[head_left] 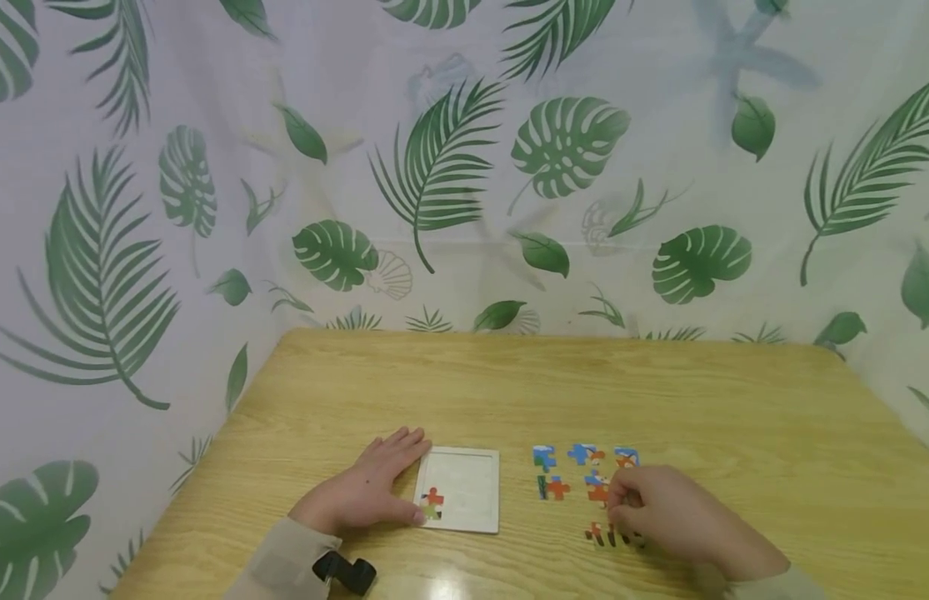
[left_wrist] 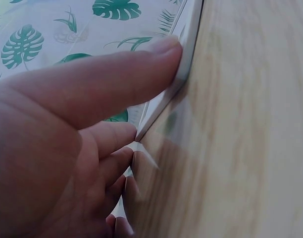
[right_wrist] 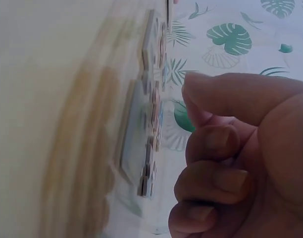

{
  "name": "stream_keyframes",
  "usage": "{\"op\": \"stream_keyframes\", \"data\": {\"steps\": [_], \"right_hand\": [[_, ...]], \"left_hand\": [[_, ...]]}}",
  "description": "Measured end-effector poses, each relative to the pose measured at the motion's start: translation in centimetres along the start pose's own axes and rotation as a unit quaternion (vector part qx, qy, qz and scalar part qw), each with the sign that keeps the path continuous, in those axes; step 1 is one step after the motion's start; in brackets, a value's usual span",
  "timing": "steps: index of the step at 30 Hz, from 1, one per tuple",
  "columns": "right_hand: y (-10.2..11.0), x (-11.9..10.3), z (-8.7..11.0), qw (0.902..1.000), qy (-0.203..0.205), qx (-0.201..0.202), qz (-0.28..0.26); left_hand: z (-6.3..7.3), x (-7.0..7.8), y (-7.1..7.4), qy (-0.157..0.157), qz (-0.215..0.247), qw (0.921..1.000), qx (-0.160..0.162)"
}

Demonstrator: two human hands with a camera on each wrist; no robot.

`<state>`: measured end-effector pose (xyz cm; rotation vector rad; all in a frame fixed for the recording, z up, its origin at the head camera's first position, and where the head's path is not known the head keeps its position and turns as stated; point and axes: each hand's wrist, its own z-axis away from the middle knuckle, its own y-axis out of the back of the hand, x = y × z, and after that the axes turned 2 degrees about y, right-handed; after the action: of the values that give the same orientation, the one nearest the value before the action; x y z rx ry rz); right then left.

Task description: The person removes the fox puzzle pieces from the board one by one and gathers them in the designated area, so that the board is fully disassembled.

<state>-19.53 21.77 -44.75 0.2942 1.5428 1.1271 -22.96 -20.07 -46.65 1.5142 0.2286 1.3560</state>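
A white puzzle tray [head_left: 475,487] lies flat on the table. Red and green jigsaw pieces [head_left: 433,497] sit in its lower left corner. My left hand [head_left: 374,487] rests against the tray's left side with fingers extended, its thumb [left_wrist: 136,74] touching the tray's edge [left_wrist: 191,44]. Over the loose pieces to the right hovers my right hand [head_left: 670,508], its fingers curled and thumb tip near the index finger; no piece shows between them. Beneath it, a red and blue piece [head_left: 596,487] and a lower red and brown piece [head_left: 595,533] are partly covered.
Several loose pieces lie right of the tray, including a blue and green one [head_left: 543,457], a blue and orange one [head_left: 584,453] and a green and orange one [head_left: 556,487]. A leaf-patterned curtain [head_left: 464,167] hangs behind the wooden table [head_left: 434,375].
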Motion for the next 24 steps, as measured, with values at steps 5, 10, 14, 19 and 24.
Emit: {"op": "stream_keyframes", "data": {"steps": [5,10,14,19,24], "right_hand": [[-0.2,-0.5,-0.3,0.9998,0.016,0.001,-0.013],[-0.4,-1.6,-1.0,0.9996,0.024,0.011,-0.009],[-0.5,-2.5,-1.6,0.9993,0.03,0.021,0.0],[-0.7,-3.6,-2.1,0.9989,0.032,0.033,-0.011],[-1.1,-4.9,-2.7,0.9977,0.051,0.033,-0.032]], "left_hand": [[-0.1,0.1,-0.1,-0.003,-0.008,0.9999,0.006],[-0.2,0.1,0.0,-0.007,-0.011,0.9999,0.012],[-0.2,0.1,-0.1,-0.008,-0.009,0.9999,0.012],[-0.3,0.0,-0.2,-0.007,-0.01,0.9999,0.009],[-0.2,-0.2,-0.3,-0.011,-0.011,0.9998,0.008]]}}
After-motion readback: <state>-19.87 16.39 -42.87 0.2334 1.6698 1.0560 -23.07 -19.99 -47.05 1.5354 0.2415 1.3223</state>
